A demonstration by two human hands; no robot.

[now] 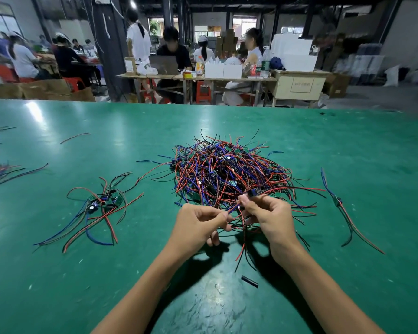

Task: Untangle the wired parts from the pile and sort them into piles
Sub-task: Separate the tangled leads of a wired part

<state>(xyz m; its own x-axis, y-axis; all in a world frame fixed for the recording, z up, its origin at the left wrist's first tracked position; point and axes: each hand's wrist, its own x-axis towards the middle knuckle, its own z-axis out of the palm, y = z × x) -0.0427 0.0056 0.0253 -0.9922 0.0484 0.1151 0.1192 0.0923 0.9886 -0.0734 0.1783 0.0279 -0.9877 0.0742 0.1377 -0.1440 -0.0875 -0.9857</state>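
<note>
A big tangled pile of wired parts (229, 172), red, blue and black leads on small green boards, lies mid-table. At its near edge my right hand (267, 216) pinches a small black component (253, 192) with its leads. My left hand (199, 222) pinches the red and blue wires (233, 208) that run from that part, close beside my right hand. More loose ends hang below both hands. A smaller sorted pile (101, 203) of the same parts sits to the left.
A single wired part (338, 203) lies alone at the right. A short black tube piece (249, 281) rests near my forearms. Loose wires (0, 169) lie at the far left edge of the green table (58, 273). People work at tables beyond.
</note>
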